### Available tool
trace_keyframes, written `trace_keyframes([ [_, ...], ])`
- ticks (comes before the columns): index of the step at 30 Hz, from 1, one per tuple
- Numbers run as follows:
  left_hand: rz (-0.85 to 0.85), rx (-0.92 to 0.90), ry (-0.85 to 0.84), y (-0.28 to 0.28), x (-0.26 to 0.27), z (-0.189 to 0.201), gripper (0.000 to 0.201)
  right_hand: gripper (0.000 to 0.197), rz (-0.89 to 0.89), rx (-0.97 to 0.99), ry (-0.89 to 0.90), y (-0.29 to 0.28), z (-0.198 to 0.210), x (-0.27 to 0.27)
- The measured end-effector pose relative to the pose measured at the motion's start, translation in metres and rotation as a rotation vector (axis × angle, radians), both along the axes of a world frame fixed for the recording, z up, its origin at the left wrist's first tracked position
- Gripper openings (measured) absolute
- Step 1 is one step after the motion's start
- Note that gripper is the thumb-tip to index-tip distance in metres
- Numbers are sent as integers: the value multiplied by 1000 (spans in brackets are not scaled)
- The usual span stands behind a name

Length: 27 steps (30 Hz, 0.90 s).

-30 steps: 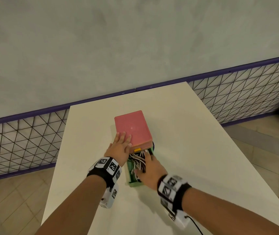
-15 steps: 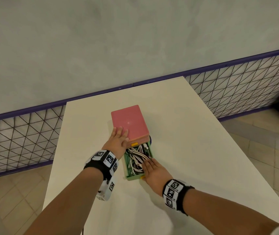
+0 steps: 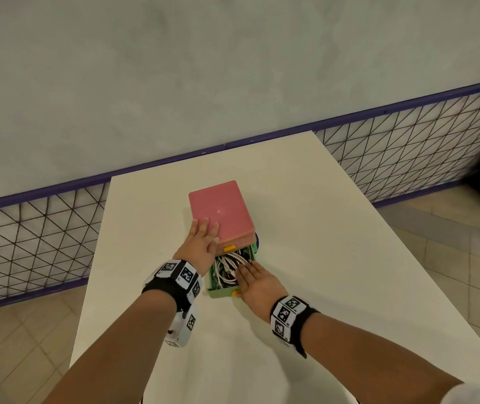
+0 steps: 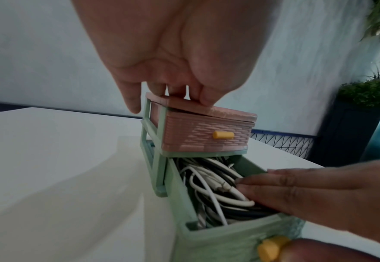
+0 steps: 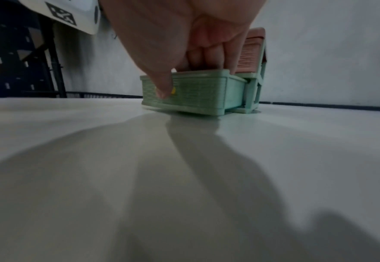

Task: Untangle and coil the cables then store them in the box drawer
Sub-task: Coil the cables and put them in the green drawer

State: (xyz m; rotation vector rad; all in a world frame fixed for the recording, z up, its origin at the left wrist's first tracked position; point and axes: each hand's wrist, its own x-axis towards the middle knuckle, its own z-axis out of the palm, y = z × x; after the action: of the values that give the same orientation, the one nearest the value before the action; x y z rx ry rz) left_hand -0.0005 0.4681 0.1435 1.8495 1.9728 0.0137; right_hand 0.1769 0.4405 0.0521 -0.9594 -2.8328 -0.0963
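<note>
The left hand (image 3: 203,243) lies flat on the box (image 3: 221,212), bracing it. The right hand (image 3: 257,282), fingers straight, presses the cables (image 3: 227,268) into the open drawer (image 3: 222,293). Keep every loop below the rim, then push the drawer straight in.

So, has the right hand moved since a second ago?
Yes. The right hand has drawn back toward the person, away from the pink box: its fingertips, then at the box's front, now lie flat on the cables midway along the green drawer.
</note>
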Motion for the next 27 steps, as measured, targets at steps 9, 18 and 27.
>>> trace_keyframes([
  [9, 0, -5, 16, 1, -1, -1, 51, 44, 76, 108, 46, 12, -3, 25],
  [18, 6, 2, -7, 0, -2, -3, 51, 51, -147, -58, 216, 24, 9, 3],
  [27, -11, 9, 3, 1, -4, -5, 51, 29, -820, -1360, 690, 3, 30, -23],
])
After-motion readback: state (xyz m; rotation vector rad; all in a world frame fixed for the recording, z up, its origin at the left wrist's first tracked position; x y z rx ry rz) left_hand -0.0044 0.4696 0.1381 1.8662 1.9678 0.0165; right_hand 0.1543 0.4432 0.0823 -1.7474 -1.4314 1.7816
